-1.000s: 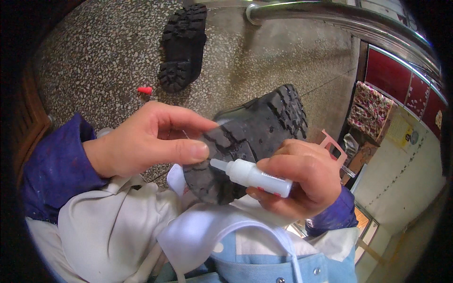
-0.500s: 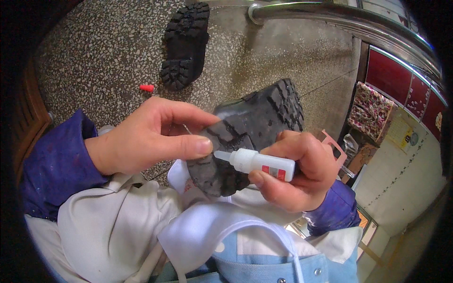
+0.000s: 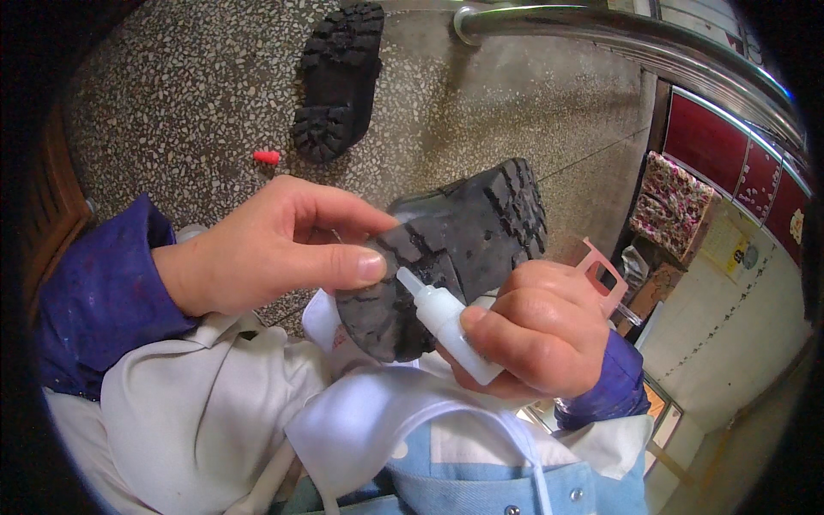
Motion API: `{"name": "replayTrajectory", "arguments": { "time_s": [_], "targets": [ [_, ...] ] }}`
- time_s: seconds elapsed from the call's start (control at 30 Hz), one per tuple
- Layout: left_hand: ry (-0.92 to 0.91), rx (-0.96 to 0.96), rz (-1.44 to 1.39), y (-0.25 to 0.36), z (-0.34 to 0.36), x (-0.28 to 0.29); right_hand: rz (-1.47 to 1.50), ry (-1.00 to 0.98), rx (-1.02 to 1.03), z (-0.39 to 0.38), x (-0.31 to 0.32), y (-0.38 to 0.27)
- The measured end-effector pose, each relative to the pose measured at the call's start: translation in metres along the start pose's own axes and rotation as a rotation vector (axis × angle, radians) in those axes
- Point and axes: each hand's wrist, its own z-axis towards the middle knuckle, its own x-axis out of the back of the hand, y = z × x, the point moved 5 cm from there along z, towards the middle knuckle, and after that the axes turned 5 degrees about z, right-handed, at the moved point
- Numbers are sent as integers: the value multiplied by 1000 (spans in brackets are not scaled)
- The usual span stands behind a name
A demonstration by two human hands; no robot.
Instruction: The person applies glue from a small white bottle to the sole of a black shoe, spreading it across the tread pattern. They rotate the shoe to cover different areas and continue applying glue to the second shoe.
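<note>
My left hand grips the edge of a black shoe, thumb on its lugged sole and fingers beneath or behind it. The shoe rests sole up over my lap. In my right hand is a small white glue bottle, held between thumb and curled fingers. Its narrow nozzle points up and left at the sole, close to my left thumb; whether the tip touches the rubber I cannot tell. A second black shoe lies sole up on the speckled floor ahead. Near it lies a small red cap.
A shiny metal rail crosses the upper right. On the right are a pink plastic frame, a floral-patterned cloth item and dark red panels. A brown wooden piece stands at the left edge. White cloth and light blue fabric cover my lap.
The glue bottle has tipped from nearly level to slanted, its base swinging down and left with my right hand. The shoe's far end has dipped slightly. My left hand keeps its hold.
</note>
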Motion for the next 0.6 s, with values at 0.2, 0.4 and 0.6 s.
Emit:
{"name": "replayTrajectory", "arguments": {
  "time_s": [0.2, 0.4, 0.6],
  "targets": [
    [-1, -6, -11, 1, -1, -1, -19, 5, -43, -1, 5, -2],
    [-2, 7, -2, 2, -1, -2, 83, 0, -51, 2, 1, -3],
    [16, 50, 16, -1, -2, 0, -10, -4, 28, 1, 3, -1]
  ]
}}
